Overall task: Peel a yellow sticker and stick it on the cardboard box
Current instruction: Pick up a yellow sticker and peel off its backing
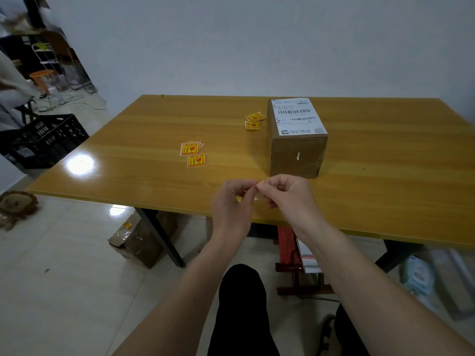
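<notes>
Both hands pinch one yellow sticker (259, 183) between them, left hand (231, 201) and right hand (285, 192) closed on its edges, seemingly mid-peel; the cardboard box (297, 150) stands just beyond on the desk (128, 155), straight ahead, nearer the right hand; spare stickers (193, 153) lie off left.

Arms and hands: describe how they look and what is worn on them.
Both forearms are bare up to the frame edge, with no sleeves showing. The left hand and right hand wear no gloves. No rings, watch or bracelets are visible on the fingers or wrists. Nails look short and unpainted.
</notes>
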